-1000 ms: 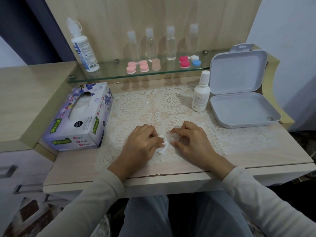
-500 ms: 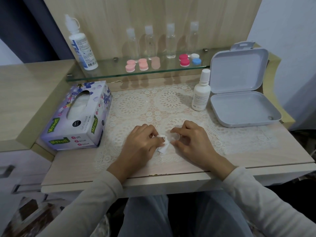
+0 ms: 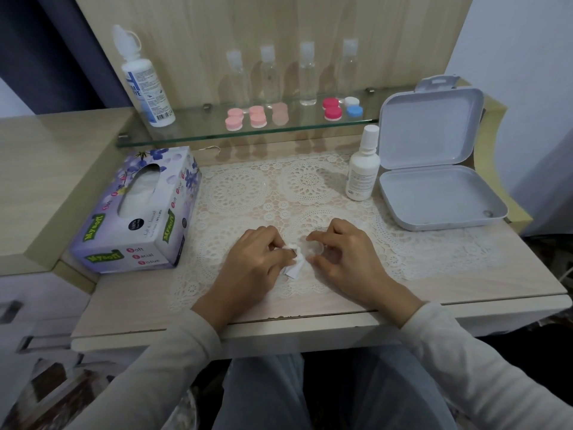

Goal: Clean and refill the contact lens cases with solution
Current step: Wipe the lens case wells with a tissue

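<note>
Pinched a wadded tissue (image 3: pixel 294 264) in the curled left hand (image 3: pixel 257 263), gripped a clear lens case (image 3: pixel 315 249) with right hand (image 3: pixel 345 252) fingertips, over the lace mat (image 3: pixel 235 193).

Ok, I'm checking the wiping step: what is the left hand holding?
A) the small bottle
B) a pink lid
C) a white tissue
C: the left hand pinches a crumpled white tissue, next to the clear case held in the right hand.

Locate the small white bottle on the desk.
In the head view, the small white bottle stands upright at the right, on the lace mat, just left of the open grey box.
</note>
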### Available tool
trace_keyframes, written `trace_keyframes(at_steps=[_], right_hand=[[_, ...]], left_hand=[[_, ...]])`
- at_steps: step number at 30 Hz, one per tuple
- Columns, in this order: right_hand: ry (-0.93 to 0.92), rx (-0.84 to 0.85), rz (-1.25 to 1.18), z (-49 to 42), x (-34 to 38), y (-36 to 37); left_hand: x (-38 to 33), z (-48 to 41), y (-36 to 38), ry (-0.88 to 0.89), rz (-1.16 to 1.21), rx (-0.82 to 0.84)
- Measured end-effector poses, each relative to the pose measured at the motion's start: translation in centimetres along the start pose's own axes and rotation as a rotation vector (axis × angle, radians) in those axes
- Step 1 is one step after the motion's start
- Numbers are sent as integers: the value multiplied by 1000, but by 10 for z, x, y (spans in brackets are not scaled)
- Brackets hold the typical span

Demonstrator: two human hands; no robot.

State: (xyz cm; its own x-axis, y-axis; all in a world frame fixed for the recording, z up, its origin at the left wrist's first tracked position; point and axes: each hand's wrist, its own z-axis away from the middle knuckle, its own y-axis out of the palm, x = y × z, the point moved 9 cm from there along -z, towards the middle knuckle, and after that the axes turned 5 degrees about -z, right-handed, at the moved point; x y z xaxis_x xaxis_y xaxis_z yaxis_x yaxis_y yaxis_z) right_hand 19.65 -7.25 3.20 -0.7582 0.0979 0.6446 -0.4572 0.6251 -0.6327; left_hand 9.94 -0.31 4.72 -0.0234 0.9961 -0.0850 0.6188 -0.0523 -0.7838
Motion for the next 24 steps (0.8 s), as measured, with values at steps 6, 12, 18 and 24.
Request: trace_keyframes(at_steps=[6,12,18,24], right_hand=[[7,14,-4,0,2,0],[4,-4,-15,1,4,-2],[-4,-20,-9,1,6,-6],[-2,-5,42,2,4,-2]], left_hand=[[-1,-2,-1,-50,14,0],[-2,-2,-1,-56,29,-4],[-1,1,0,-2,-51,-12],[0,0,6,27,1,41]])
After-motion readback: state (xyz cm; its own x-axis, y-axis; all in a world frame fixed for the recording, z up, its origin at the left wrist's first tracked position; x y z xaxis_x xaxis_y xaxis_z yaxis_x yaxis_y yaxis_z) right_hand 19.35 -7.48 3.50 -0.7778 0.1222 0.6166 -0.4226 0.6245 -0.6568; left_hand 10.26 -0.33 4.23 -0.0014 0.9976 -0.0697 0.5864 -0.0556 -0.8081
